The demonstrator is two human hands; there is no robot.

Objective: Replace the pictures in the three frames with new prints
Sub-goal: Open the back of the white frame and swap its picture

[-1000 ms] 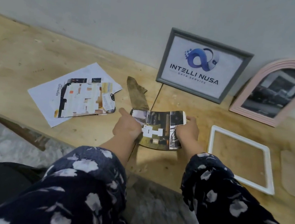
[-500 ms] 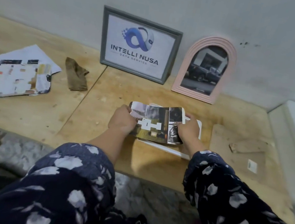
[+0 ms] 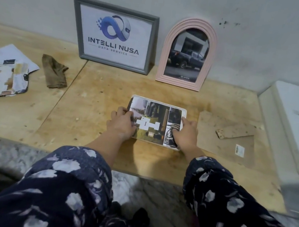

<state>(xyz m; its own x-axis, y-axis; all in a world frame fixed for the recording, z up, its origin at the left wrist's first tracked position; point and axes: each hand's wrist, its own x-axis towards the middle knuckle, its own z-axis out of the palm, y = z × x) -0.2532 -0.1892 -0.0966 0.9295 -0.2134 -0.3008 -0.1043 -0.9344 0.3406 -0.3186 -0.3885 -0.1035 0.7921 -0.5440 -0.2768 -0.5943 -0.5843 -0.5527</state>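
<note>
A collage print (image 3: 153, 117) lies flat on a white rectangular frame (image 3: 184, 111) on the wooden table, and only the frame's thin rim shows around it. My left hand (image 3: 121, 124) holds the print's left edge, fingers curled over it. My right hand (image 3: 186, 134) grips the right edge, fingertips pressing on the print. A grey frame (image 3: 76, 29) with a logo print and a pink arched frame (image 3: 191, 24) with a truck photo lean upright against the wall behind.
A brown cloth (image 3: 54, 72) and loose paper prints (image 3: 2, 76) lie at the left. A brown backing board (image 3: 225, 147) with a small stand piece (image 3: 235, 131) lies right of the white frame. A white box (image 3: 293, 131) borders the table's right side.
The print was held curved in the air over the table. Both hands carried it right and laid it down flat on the white frame. The view has panned right.
</note>
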